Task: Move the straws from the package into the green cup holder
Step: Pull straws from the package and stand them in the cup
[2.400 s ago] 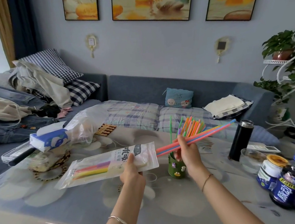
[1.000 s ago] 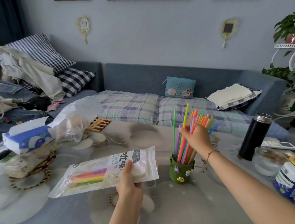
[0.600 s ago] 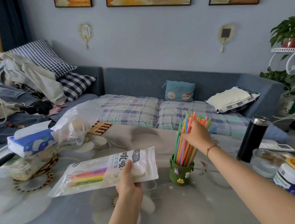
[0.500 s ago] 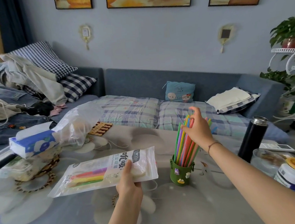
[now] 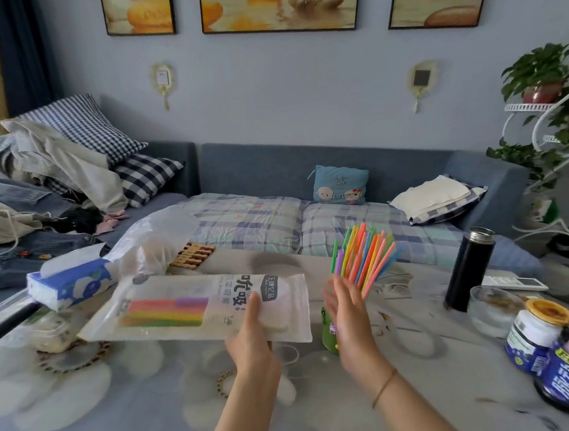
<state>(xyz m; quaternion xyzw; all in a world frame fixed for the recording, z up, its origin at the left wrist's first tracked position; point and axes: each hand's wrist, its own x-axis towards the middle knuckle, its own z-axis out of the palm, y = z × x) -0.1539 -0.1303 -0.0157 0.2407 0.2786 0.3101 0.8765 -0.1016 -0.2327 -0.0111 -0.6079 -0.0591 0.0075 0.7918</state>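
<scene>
My left hand (image 5: pixel 252 335) grips the right end of a white straw package (image 5: pixel 194 305), held level above the table; a bundle of coloured straws shows through its window at the left. The green cup holder (image 5: pixel 328 335) stands on the table just right of the package, mostly hidden behind my right hand (image 5: pixel 348 316). Several coloured straws (image 5: pixel 362 256) stand in it and fan out to the upper right. My right hand is open, fingers spread, empty, in front of the holder and close to the package's open end.
A tissue box (image 5: pixel 72 280) and plastic bag (image 5: pixel 151 240) lie at the left. A black flask (image 5: pixel 470 269), a glass bowl (image 5: pixel 494 308) and jars (image 5: pixel 541 333) crowd the right side. A sofa bed (image 5: pixel 276 216) runs behind the table.
My right hand let go of the straws in the holder and came down and left toward the package. The package rose slightly in my left hand.
</scene>
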